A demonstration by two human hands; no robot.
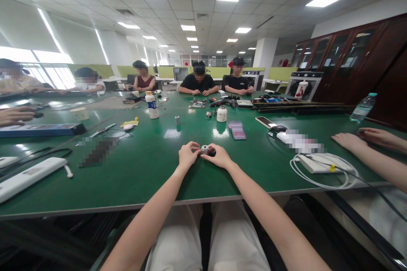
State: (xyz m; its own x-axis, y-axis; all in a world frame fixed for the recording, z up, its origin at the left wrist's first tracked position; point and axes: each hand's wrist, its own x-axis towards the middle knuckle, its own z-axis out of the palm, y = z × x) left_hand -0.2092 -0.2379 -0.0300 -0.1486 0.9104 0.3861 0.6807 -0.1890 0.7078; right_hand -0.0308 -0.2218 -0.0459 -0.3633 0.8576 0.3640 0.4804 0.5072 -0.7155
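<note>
Fingers (193, 145) of the left hand (187, 156) and right hand (220, 157) grasp the small metal cylinder (204, 149) between them.

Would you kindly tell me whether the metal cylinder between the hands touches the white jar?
Apart: in the head view, green tabletop shows between the metal cylinder and the white jar.

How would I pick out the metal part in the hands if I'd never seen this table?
Start at the big green table and find the middle of its near side. There a left hand and a right hand come together on a small, round, silvery metal part. A similar metal cylinder stands farther back, untouched; yours is the one between the hands.
</note>
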